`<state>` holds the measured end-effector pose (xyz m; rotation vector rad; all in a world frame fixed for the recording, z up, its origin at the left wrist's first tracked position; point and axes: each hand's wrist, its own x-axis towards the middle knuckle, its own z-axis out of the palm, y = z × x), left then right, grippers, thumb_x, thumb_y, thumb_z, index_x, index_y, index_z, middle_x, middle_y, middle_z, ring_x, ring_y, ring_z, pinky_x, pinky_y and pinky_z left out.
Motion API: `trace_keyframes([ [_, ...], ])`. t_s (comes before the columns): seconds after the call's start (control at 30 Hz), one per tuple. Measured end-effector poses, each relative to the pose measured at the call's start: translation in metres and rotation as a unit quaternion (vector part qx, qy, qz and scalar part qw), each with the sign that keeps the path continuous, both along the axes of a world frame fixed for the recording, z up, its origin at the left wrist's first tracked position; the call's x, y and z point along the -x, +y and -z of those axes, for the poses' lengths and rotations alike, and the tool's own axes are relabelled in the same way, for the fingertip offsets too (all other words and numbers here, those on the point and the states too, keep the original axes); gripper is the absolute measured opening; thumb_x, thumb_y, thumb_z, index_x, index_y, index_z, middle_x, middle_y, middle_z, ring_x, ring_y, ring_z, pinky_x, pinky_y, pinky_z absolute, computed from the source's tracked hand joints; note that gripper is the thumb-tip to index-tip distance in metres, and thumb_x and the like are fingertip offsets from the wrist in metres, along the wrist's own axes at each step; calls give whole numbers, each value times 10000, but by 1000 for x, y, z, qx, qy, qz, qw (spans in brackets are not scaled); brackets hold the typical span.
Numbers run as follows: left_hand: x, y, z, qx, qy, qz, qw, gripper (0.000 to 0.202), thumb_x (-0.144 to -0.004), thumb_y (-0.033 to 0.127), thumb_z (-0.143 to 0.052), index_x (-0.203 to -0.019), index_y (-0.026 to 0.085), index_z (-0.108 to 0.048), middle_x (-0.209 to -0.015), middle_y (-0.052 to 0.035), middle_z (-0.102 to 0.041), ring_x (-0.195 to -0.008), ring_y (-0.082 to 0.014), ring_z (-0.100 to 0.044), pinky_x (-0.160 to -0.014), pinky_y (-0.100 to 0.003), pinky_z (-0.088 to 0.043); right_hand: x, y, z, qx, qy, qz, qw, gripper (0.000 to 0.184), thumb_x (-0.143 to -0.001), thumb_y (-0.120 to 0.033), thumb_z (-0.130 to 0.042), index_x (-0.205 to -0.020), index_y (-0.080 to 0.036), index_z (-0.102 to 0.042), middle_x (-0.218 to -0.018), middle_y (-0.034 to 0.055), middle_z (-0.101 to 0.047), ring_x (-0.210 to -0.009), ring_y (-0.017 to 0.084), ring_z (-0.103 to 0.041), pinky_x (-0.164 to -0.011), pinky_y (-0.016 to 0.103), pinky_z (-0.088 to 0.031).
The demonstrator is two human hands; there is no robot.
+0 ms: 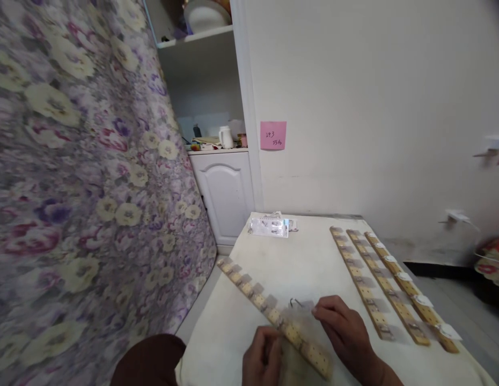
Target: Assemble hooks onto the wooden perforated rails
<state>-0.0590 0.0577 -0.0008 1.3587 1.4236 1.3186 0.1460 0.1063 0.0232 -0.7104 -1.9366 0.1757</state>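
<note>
A long wooden strip [249, 289] with small metal hooks lies slantwise on the white table [309, 262]. My left hand [262, 361] is curled over its near end, and what the fingers grip is blurred. My right hand [346, 335] rests just right of the strip, fingers bent down, fingertips pinched near a small metal hook [296, 304]. Three more wooden strips [388, 287] lie side by side on the right of the table, some with white tabs.
A clear plastic packet [269, 227] lies at the table's far edge. A pink note [273, 135] sticks on the white wall. A white cabinet [225, 187] with shelves stands behind. A flowered mattress [72, 177] leans at the left.
</note>
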Motion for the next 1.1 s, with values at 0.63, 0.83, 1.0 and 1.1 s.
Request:
trace_keyframes([
  [0.63, -17, -5, -68, 51, -76, 61, 994, 309, -860, 482, -490, -929, 186, -541, -474, 79, -469, -434, -78, -392, -451, -192, -281, 35, -13, 2, 530, 406, -283, 689, 250, -656, -310, -772, -718, -185, -564, -547, -93, -411, -411, 18, -248, -397, 174, -157],
  [0.83, -21, 0, -70, 155, -252, 161, 942, 320, -818, 478, -569, -822, 159, -549, -635, 28, -575, -407, -32, -424, -388, -177, -192, 31, -13, -1, 489, 374, -347, 707, 194, -621, -211, -792, -648, -168, -605, -695, -58, -523, -452, 13, -351, -420, 181, -214],
  [1.0, -27, -5, -74, 178, -309, 219, 908, 291, -745, 407, -680, -786, 155, -541, -475, 32, -552, -351, -34, -401, -365, -168, -152, 33, -13, 7, 509, 391, -394, 658, 190, -646, -208, -778, -663, -171, -592, -642, -66, -539, -418, 11, -344, -411, 178, -195],
  [1.1, -29, -7, -73, 176, -317, 207, 908, 312, -692, 383, -736, -765, 160, -531, -517, 26, -587, -359, -31, -433, -356, -151, -175, 38, -13, 14, 516, 389, -395, 652, 179, -694, -237, -743, -690, -171, -576, -632, -53, -564, -412, 19, -366, -411, 176, -205],
])
